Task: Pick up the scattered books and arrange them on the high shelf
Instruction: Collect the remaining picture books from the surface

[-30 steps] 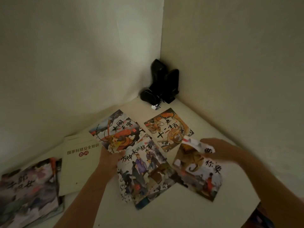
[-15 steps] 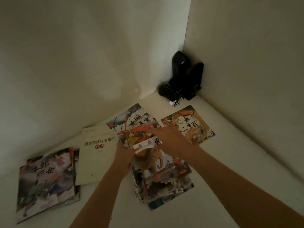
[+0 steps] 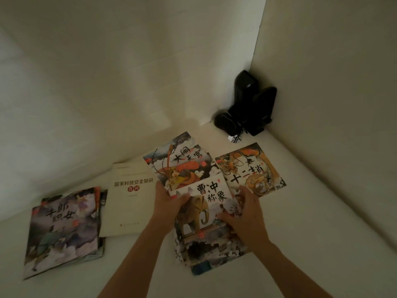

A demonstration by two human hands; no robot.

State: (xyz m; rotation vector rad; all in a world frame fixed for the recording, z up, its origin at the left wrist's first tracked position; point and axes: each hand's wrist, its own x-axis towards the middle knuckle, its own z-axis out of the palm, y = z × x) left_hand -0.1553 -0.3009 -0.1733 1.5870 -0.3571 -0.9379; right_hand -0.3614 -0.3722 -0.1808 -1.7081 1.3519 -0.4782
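Several thin picture books lie on a white shelf surface (image 3: 300,222). The elephant book (image 3: 206,203) lies on top of another picture book (image 3: 214,254) whose lower part sticks out. My left hand (image 3: 169,201) grips the elephant book's left edge, thumb on the cover. My right hand (image 3: 245,214) rests on its right side, thumb on the cover. Behind it lie a monkey-king book (image 3: 180,162) and, to the right, a dragon book (image 3: 251,168). A cream booklet (image 3: 129,196) lies to the left, and a small stack of picture books (image 3: 62,229) at far left.
Two black speakers (image 3: 253,104) with a cable stand in the back right corner. White walls close the shelf at the back and right. Bare shelf surface lies to the right of the books and along the front.
My right hand carried the elephant book leftwards and laid it on the middle picture book. Now both hands hold that pile at its sides. The view has shifted left.
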